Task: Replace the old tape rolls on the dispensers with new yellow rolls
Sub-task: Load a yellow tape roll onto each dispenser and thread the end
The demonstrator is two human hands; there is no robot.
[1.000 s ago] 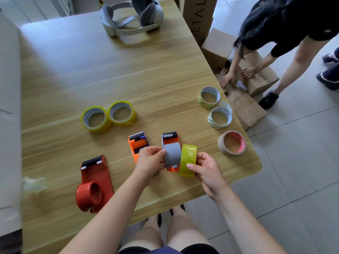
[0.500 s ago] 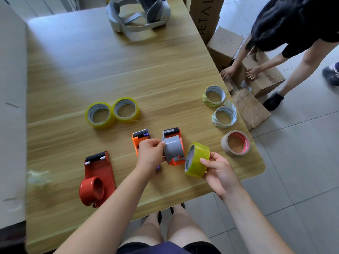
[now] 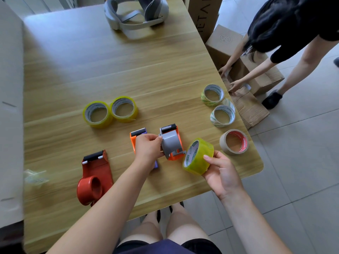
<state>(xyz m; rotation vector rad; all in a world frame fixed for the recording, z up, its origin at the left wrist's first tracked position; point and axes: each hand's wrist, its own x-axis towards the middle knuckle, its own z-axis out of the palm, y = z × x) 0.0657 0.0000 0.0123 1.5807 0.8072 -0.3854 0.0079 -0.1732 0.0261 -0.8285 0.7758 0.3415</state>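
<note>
Head cam: L hand (image 3: 148,148) pinches grey hub of orange dispenser (image 3: 171,143) on table (image 3: 110,70). R hand (image 3: 222,173) closed on yellow roll (image 3: 198,156), tilted, just beside hub, w/ core facing it.

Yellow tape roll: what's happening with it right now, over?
Right hand holds yellow roll beside the orange dispenser's grey hub, not on. Left hand steadies dispenser. Nothing between them.

3 tape dispensers (image 3: 171,143), 3 yellow rolls (image 3: 198,156), 2 pale rolls (image 3: 212,95), 1 brown roll (image 3: 234,142).
</note>
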